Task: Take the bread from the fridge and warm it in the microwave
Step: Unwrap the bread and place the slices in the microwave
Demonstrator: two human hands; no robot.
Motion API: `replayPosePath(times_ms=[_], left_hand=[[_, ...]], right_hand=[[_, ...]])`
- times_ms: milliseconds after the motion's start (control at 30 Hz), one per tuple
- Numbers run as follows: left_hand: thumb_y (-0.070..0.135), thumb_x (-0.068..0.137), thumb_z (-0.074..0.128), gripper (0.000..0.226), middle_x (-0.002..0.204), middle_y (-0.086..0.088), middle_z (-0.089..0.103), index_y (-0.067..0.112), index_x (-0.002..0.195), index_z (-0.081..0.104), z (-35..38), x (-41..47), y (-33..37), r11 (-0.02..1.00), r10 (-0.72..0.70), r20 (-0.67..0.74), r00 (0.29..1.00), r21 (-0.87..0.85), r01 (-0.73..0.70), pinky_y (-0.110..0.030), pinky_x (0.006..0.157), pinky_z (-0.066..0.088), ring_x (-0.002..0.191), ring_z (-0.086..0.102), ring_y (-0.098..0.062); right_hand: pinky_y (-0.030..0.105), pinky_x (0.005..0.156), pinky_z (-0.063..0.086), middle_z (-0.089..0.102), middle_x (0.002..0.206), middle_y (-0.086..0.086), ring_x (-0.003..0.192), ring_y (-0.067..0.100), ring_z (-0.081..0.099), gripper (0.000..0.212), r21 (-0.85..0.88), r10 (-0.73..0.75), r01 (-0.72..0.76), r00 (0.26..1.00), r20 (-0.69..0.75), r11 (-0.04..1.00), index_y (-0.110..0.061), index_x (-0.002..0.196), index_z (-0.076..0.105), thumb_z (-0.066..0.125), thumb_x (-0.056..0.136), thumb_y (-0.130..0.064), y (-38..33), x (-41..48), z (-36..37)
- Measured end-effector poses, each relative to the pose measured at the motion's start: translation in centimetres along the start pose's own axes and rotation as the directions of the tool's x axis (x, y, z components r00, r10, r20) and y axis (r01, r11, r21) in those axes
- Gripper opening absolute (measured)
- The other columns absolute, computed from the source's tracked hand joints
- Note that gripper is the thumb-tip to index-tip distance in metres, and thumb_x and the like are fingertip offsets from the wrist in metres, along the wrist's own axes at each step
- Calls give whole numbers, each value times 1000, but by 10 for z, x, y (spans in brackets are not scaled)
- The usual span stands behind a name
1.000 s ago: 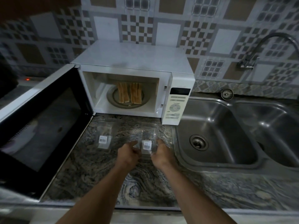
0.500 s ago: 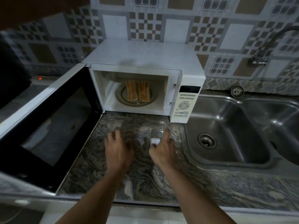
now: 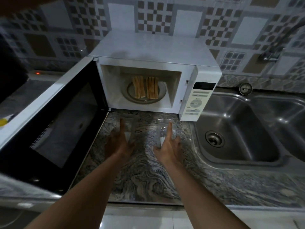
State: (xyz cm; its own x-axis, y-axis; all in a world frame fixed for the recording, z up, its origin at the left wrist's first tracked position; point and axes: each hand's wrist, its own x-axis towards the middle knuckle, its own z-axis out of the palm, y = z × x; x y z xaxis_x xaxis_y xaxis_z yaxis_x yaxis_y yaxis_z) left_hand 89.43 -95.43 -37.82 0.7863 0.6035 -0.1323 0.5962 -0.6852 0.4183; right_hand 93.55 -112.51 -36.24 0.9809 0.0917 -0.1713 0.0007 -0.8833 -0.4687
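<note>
Two stacks of bread slices stand on edge on the round turntable inside the white microwave. Its door hangs wide open to the left. On the counter in front lie two empty clear plastic wrappers, one under my left hand, the other under my right. My left hand hovers flat with fingers spread over the left wrapper. My right hand is open too, its fingers resting on the right wrapper.
A steel double sink with a drain fills the right side, and a tap stands on the tiled wall above it. The marbled counter runs between door and sink. A small red light glows at far left.
Both hands let go of the right wrapper they were pinching and spread apart, fingers opening, one over each wrapper. The view moved closer to the microwave.
</note>
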Motion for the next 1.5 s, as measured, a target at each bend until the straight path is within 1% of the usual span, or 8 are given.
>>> replayPosePath(times_ms=[133,233,367,633,933,1067,1200,1500], left_hand=[[57,78,68,113,153,-12,34,56,142,-24,-2,-1,-3,999,-9,26,1000,-34,10,-47,100,44,132,44,-35],[87,66,46,96,135,-16,53,57,148,8,-15,-15,1,977,-49,28,998,-207,54,-44,92,49,113,58,-36],[39,77,77,118,120,-23,63,39,153,-13,-35,-30,7,967,134,55,989,-226,-119,-32,78,46,101,63,-37],[59,76,69,117,138,-25,41,45,148,-22,-116,-64,36,961,208,-101,973,-162,-222,-54,98,42,122,45,-50],[46,74,75,121,118,-19,58,39,149,-19,-189,-63,74,937,273,-255,928,-147,-316,-46,84,50,104,58,-41],[42,77,75,119,109,-17,61,35,151,-18,-219,-41,94,931,278,-297,914,-152,-333,-40,73,50,86,59,-32],[50,69,79,124,111,-19,58,40,147,-17,-235,-2,116,937,252,-304,919,-161,-310,-51,84,54,99,61,-41],[42,72,81,115,126,-15,56,39,149,-3,-230,98,161,941,216,-253,943,-204,-270,-48,90,53,106,58,-36]], right_hand=[[51,101,44,25,153,23,134,45,36,120,3,7,-7,999,39,1000,-44,149,-24,77,84,-40,-3,-7,-5],[50,102,44,27,151,23,131,45,38,122,-6,-22,23,999,28,1000,-44,149,-24,78,82,-42,-7,-18,-16],[50,104,42,27,152,24,132,45,37,122,27,-42,41,999,20,999,-44,150,-23,77,82,-44,-17,-32,-41],[49,101,46,33,148,23,130,44,43,125,97,-68,74,995,-67,993,-50,146,-25,79,78,-44,-47,-67,-105],[50,107,41,30,153,22,139,45,34,121,175,-86,116,982,-170,978,-41,150,-17,81,79,-35,-84,-84,-176],[48,95,49,45,135,19,120,42,49,110,191,-109,158,964,-241,969,-39,145,-5,81,77,-36,-101,-66,-204],[50,92,51,48,119,14,111,38,53,101,202,-135,192,955,-265,960,-36,142,4,80,77,-37,-120,-28,-225],[47,107,42,41,142,17,130,40,44,112,171,-172,212,959,-224,962,-38,155,-10,76,83,-43,-155,90,-238]])
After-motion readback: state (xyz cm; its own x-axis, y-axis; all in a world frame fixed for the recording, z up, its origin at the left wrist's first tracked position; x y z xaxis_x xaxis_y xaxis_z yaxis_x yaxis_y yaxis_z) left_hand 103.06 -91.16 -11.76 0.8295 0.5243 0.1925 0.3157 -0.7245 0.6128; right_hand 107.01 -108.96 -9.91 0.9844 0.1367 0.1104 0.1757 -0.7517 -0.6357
